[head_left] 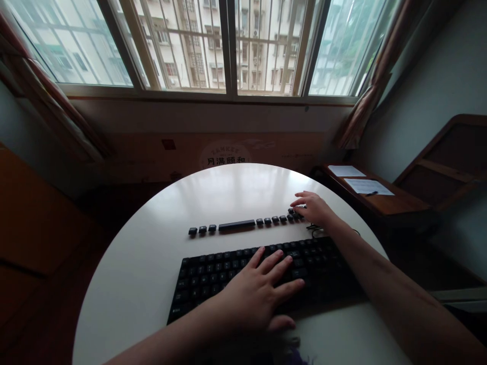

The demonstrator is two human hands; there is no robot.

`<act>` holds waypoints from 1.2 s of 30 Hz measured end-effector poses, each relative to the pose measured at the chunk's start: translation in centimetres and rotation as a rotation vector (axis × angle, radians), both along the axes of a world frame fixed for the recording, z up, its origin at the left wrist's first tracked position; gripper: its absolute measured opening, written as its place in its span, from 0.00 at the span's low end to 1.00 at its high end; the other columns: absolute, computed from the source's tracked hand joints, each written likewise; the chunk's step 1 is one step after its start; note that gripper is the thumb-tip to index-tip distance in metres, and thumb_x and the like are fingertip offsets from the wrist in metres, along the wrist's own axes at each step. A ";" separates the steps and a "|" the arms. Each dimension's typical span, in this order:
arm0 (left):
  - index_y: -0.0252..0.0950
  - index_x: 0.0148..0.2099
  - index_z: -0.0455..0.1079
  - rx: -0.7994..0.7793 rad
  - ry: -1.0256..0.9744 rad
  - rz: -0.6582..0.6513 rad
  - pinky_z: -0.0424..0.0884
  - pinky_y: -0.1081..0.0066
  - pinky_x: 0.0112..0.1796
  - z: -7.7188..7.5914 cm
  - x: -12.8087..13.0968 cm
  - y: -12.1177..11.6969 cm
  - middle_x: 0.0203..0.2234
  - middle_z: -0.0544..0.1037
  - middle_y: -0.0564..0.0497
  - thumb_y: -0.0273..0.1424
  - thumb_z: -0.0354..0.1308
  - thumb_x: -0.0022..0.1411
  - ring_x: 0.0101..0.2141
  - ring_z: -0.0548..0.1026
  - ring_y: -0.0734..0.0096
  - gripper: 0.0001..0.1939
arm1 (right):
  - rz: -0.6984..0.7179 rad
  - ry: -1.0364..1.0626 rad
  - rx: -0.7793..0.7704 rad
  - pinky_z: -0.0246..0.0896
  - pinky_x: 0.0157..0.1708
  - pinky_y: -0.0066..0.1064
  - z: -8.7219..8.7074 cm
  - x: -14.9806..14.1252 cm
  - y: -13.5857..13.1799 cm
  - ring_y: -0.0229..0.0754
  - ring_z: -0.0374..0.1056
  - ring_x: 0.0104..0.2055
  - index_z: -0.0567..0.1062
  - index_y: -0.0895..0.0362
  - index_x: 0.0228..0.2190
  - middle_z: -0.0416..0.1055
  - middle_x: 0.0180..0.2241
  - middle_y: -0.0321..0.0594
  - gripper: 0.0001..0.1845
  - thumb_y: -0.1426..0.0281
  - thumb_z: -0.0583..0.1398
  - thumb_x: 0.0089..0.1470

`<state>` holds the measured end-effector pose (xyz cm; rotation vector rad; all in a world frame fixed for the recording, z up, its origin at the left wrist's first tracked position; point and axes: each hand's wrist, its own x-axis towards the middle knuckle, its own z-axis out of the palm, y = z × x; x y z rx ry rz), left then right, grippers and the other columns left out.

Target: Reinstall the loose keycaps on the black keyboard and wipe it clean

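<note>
Head view, left hand: the left hand is lying palm down over the keyboard, fingers spreading wide apart; it does not seem to be gripping anything.
Right hand: the right hand is reaching to the far right, its fingers partly extending at the right end of the row of keycaps; whether it is pinching one, I cannot tell.
Keyboard: it is lying on the near half of the white table, running left to right, the left hand covering part of its middle.
Keycap row: loose small keycaps are standing in a line beyond the keyboard, three of them sitting left of a long keycap and more stretching right toward the right hand, where they are bunching closer.
Cable: a dark cable is curling between the row's right end and the keyboard.
Right side: papers and a pen are resting on a low wooden stand.
Far side: a barred window is letting in daylight, a curtain hanging at its right.
</note>
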<state>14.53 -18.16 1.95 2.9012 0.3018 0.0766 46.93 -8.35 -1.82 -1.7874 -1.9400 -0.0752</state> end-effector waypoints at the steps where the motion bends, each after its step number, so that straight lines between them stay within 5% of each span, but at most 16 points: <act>1: 0.48 0.74 0.49 0.001 0.001 0.003 0.40 0.40 0.66 0.0 0.0 0.0 0.72 0.49 0.43 0.56 0.43 0.70 0.70 0.45 0.45 0.36 | -0.001 0.005 -0.004 0.58 0.62 0.51 -0.1 0.0 0.1 0.58 0.64 0.62 0.85 0.49 0.37 0.75 0.54 0.44 0.09 0.68 0.65 0.55; 20: 0.46 0.73 0.52 0.002 -0.008 0.028 0.41 0.42 0.66 0.3 0.2 -0.3 0.71 0.51 0.42 0.56 0.43 0.70 0.70 0.45 0.47 0.36 | -0.012 0.024 0.056 0.63 0.58 0.49 0.1 -0.7 0.1 0.54 0.69 0.56 0.85 0.50 0.35 0.77 0.51 0.45 0.07 0.67 0.65 0.54; 26: 0.45 0.73 0.52 -0.022 -0.010 0.030 0.41 0.41 0.66 0.5 0.1 -0.3 0.71 0.50 0.41 0.56 0.42 0.71 0.70 0.45 0.47 0.36 | 0.008 0.006 0.107 0.62 0.59 0.45 0.5 -0.7 -0.2 0.50 0.71 0.53 0.85 0.49 0.30 0.79 0.46 0.38 0.14 0.76 0.60 0.52; 36: 0.45 0.73 0.52 0.000 -0.029 0.019 0.41 0.42 0.66 0.2 0.0 -0.3 0.71 0.52 0.43 0.55 0.43 0.70 0.70 0.46 0.47 0.36 | -0.020 -0.031 0.041 0.56 0.61 0.55 0.3 -1.0 -0.6 0.57 0.65 0.60 0.85 0.46 0.31 0.79 0.50 0.35 0.17 0.77 0.59 0.49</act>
